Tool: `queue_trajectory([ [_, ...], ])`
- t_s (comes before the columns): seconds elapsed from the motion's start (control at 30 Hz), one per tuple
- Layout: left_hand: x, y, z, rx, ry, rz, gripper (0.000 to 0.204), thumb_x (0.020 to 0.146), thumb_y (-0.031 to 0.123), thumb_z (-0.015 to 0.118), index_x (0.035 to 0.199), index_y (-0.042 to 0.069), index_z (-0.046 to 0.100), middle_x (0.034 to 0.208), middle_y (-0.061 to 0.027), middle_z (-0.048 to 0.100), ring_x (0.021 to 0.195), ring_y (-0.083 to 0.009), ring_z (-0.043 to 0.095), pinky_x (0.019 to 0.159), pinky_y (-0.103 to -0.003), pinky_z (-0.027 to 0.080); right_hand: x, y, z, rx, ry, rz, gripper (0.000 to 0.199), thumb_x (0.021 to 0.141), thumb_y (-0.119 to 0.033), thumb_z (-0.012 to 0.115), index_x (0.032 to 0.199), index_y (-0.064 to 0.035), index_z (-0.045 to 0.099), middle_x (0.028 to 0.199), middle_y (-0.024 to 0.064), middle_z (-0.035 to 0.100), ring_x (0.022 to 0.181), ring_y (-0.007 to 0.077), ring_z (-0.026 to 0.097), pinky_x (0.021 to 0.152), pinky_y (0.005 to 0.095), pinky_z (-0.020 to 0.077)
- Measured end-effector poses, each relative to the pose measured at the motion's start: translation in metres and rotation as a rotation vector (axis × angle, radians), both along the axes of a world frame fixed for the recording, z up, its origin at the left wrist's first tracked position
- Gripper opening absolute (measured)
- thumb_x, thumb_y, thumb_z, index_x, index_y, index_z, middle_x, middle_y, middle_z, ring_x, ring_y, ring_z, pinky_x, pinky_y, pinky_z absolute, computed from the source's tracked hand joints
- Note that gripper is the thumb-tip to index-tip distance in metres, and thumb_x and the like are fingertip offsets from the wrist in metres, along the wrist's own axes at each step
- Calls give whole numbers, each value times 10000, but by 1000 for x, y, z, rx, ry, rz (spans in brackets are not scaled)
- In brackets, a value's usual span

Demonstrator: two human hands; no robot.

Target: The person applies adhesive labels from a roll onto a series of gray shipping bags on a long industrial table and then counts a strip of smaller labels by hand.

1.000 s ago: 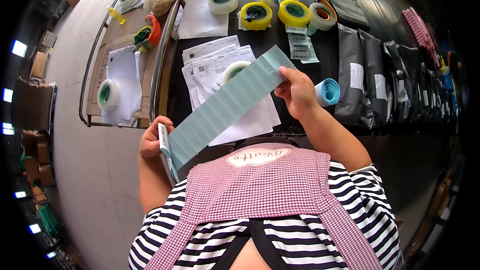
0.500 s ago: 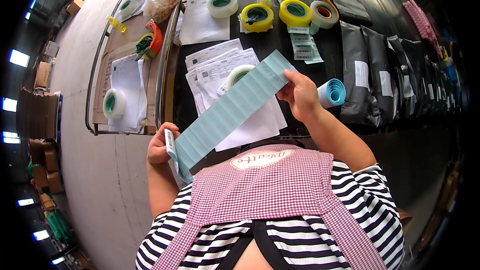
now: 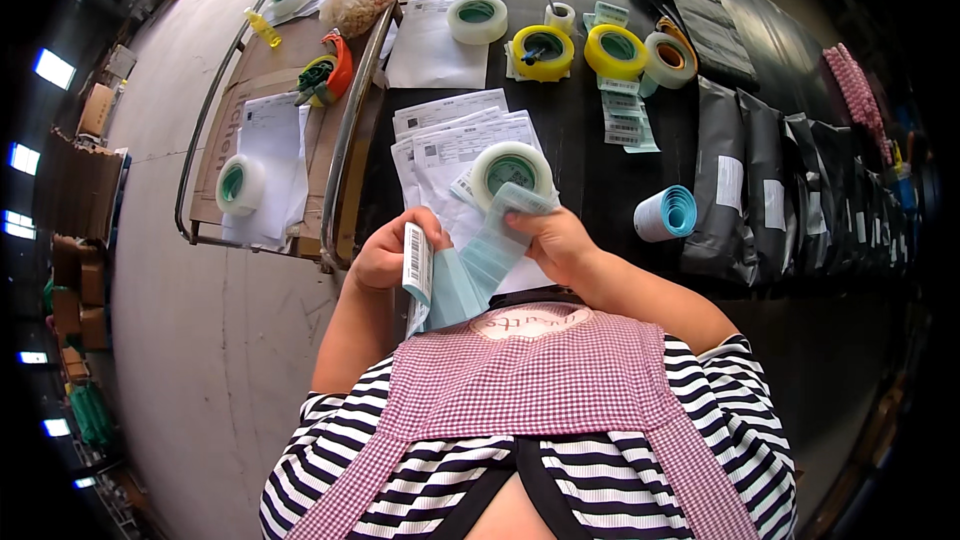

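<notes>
Between my hands a pale blue strip of barcode labels (image 3: 487, 262) sags in a bend in front of my apron. My left hand (image 3: 392, 249) is closed on one end, where a white barcode label faces up and the strip folds over. The other end is pinched between the thumb and fingers of my right hand (image 3: 552, 241). Just beyond the strip, a roll of clear tape (image 3: 512, 175) with a green core lies on a pile of printed sheets (image 3: 466, 136). To the right of my right hand a blue label roll (image 3: 664, 214) rests on the black table.
Yellow tape rolls (image 3: 542, 52) and another clear tape roll (image 3: 477, 19) stand farther back, near loose label strips (image 3: 626, 118). Grey mailing bags (image 3: 716, 180) line the right side. On the left, a cart (image 3: 352, 140) carries papers, a tape roll and an orange tape dispenser (image 3: 338, 68).
My hands have come closer together, the right moving down and left, the left moving right. The strip, stretched out before, now bends, and the clear tape roll behind it shows more fully.
</notes>
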State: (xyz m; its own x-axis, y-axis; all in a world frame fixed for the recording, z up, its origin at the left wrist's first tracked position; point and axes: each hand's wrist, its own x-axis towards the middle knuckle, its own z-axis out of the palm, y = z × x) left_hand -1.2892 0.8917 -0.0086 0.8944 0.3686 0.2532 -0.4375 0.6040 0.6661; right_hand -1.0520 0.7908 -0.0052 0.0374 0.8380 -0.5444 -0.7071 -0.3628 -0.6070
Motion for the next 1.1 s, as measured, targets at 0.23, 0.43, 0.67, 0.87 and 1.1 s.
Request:
queue_trajectory([
  [0.23, -21, 16, 8, -111, 448, 372, 68, 974, 86, 596, 1021, 45, 569, 1038, -129, 693, 950, -226, 694, 800, -332, 556, 131, -29, 83, 477, -278, 243, 182, 934, -111, 664, 1061, 19, 659, 862, 112, 690, 674, 149, 660, 567, 277, 490],
  [0.43, 6, 56, -42, -328, 482, 792, 205, 1011, 91, 524, 1197, 24, 576, 1168, -102, 664, 1067, -235, 657, 935, -379, 536, 164, -26, 124, 861, -249, 457, 176, 959, -165, 630, 989, 6, 656, 702, 96, 645, 508, 105, 581, 437, 244, 402],
  [0.67, 65, 84, -88, 8, 972, 1149, 287, 900, 16, 634, 1173, -20, 554, 982, -115, 665, 870, -194, 650, 774, -329, 525, 43, 8, 11, 508, -1937, 1005, 263, 765, -21, 618, 930, -132, 790, 1446, 130, 519, 1302, 297, 485, 1075, 386, 390],
  [0.87, 61, 80, -104, 122, 1059, 1152, 342, 891, 25, 648, 1210, -26, 535, 997, -141, 689, 879, -203, 672, 769, -325, 537, 57, 13, -24, 814, -2135, 862, 204, 772, -66, 618, 833, -153, 791, 1294, 76, 617, 1325, 255, 468, 1111, 417, 335],
  [1.1, 75, 63, -85, 61, 1074, 1033, 339, 933, 47, 619, 1249, -26, 519, 1036, -143, 681, 910, -217, 670, 792, -355, 549, 75, 17, -16, 649, -1436, 524, 299, 682, 69, 714, 925, -97, 767, 1264, 138, 615, 1202, 346, 566, 1025, 377, 461],
])
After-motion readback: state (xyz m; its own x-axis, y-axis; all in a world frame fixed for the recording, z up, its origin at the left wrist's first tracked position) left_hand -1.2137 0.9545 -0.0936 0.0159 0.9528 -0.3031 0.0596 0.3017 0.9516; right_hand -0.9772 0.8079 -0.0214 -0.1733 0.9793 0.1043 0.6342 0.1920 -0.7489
